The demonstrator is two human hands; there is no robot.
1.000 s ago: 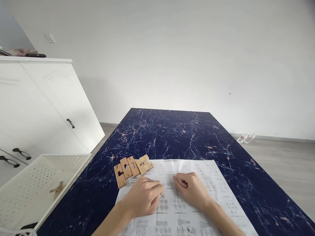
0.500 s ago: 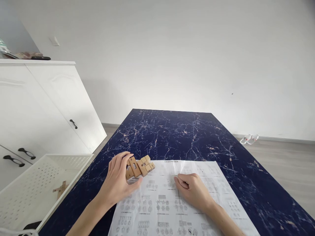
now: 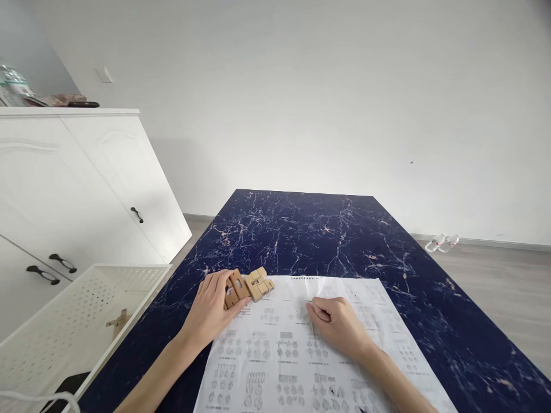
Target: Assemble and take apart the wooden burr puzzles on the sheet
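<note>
Wooden puzzle pieces (image 3: 248, 285) lie in a short row at the far left corner of the instruction sheet (image 3: 301, 344), on the dark blue marbled counter (image 3: 310, 229). The row's long axis runs left to right with a slight rise toward the right, and the flat notched bars at its left end each point away from the person, tilted a little to the left. The lighter, blocky pieces at the right end sit touching them, partly on the paper.

The instruction sheet, printed with rows of small diagrams, spreads across the near part of the counter under both forearms. To the left of the counter stands a white perforated basket (image 3: 142, 275) with a small wooden piece (image 3: 119, 322) lying in it, and behind that a white cabinet (image 3: 77, 189) with dark handles. A pair of clear slippers (image 3: 442, 242) lies on the floor by the far wall.

The left hand (image 3: 210, 312) is loosely curved, fingers spread over the left end of the row, fingertips touching the notched bars; whether it grips one I cannot tell. The right hand (image 3: 338, 324) rests on the sheet, curled into a loose fist, holding nothing visible, well apart from the pieces
</note>
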